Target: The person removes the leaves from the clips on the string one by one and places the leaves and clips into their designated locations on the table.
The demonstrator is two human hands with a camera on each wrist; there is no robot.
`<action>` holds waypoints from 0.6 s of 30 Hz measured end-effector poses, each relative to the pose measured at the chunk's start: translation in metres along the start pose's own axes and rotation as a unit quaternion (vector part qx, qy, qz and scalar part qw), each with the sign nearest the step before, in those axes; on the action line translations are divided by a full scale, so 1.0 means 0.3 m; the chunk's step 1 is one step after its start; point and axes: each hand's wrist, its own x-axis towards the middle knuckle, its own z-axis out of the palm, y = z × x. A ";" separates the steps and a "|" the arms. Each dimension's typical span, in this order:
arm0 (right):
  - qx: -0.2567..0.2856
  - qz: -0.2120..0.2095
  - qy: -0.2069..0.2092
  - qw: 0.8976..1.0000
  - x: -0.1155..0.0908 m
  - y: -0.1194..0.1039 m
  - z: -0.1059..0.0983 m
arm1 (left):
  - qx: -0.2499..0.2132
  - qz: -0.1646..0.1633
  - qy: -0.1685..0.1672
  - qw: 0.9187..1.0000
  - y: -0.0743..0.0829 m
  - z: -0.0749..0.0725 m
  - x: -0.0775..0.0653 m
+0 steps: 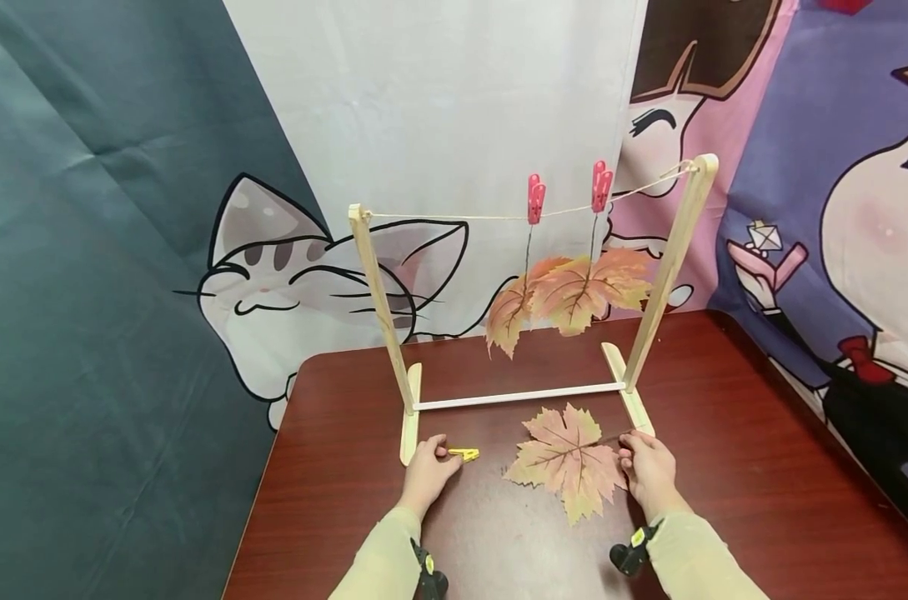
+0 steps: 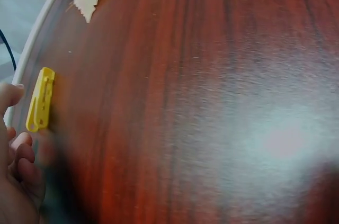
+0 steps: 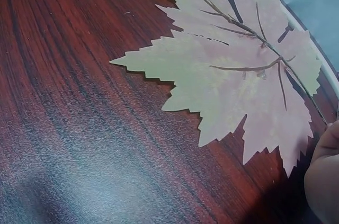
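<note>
My left hand [image 1: 428, 472] is on the left of the table, its fingertips right at the end of a small yellow clothespin [image 1: 464, 454]. In the left wrist view the clothespin [image 2: 41, 99] lies beside the parted fingers, not enclosed by them. At the right, my right hand [image 1: 650, 471] pinches the stem of an orange-yellow artificial maple leaf [image 1: 569, 458]. The right wrist view shows the leaf [image 3: 233, 78] spread out low over the table, with its stem running to the fingertips.
Behind the hands stands a wooden frame [image 1: 378, 308] with a string [image 1: 454, 217] between its posts. Two pink clothespins [image 1: 535, 200] on the string hold hanging leaves [image 1: 574, 292] by their stems. A white crossbar [image 1: 517, 397] joins the feet. Cartoon-printed cloth [image 1: 454, 100] hangs behind the brown table [image 1: 333, 500].
</note>
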 end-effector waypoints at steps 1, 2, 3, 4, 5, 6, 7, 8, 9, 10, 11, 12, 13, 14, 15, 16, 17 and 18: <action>-0.002 -0.002 0.001 1.000 0.002 0.000 -0.001 | -0.003 -0.001 0.002 1.000 0.003 -0.003 0.005; -0.003 -0.004 0.002 1.000 0.004 -0.002 -0.001 | -0.005 -0.001 0.003 1.000 0.007 -0.006 0.010; -0.002 -0.005 0.003 1.000 0.006 -0.003 0.000 | -0.007 -0.001 0.005 1.000 0.010 -0.010 0.017; -0.003 -0.007 0.003 1.000 0.008 -0.004 0.000 | -0.009 -0.002 0.007 1.000 0.014 -0.013 0.022; -0.004 -0.010 0.002 1.000 0.009 -0.007 0.001 | -0.009 -0.002 0.008 1.000 0.017 -0.016 0.029; -0.007 -0.013 0.001 1.000 0.011 -0.011 0.002 | -0.010 -0.003 0.008 1.000 0.022 -0.019 0.035; -0.013 -0.017 0.001 1.000 0.013 -0.015 0.003 | -0.010 -0.004 0.009 1.000 0.027 -0.023 0.042; -0.020 -0.020 0.001 1.000 0.014 -0.021 0.006 | -0.012 -0.003 0.009 1.000 0.033 -0.028 0.050; -0.026 -0.024 0.001 0.999 0.016 -0.027 0.009 | -0.013 -0.004 0.010 1.000 0.039 -0.033 0.058; -0.033 -0.028 0.001 0.999 0.019 -0.035 0.014 | -0.011 -0.004 0.011 1.000 0.045 -0.037 0.067; -0.038 -0.031 0.000 0.999 0.021 -0.044 0.018 | -0.011 0.000 0.011 1.000 0.053 -0.042 0.077; -0.042 -0.035 0.000 0.998 0.023 -0.053 0.023 | -0.010 0.004 0.011 1.000 0.061 -0.047 0.086; -0.045 -0.038 -0.001 0.998 0.025 -0.063 0.029 | -0.009 0.008 0.011 1.000 0.070 -0.052 0.096; -0.047 -0.040 -0.002 0.998 0.028 -0.074 0.034 | -0.008 0.013 0.011 1.000 0.078 -0.058 0.106; -0.048 -0.043 -0.003 0.998 0.029 -0.086 0.039 | -0.010 0.017 0.011 1.000 0.088 -0.063 0.116; -0.048 -0.046 -0.005 0.998 0.030 -0.098 0.044 | -0.011 0.022 0.010 1.000 0.097 -0.068 0.126; -0.047 -0.047 -0.006 0.998 0.031 -0.111 0.048 | -0.016 0.024 0.010 1.000 0.108 -0.075 0.134; -0.046 -0.049 -0.006 0.998 0.031 -0.123 0.052 | -0.019 0.025 0.009 0.999 0.117 -0.081 0.142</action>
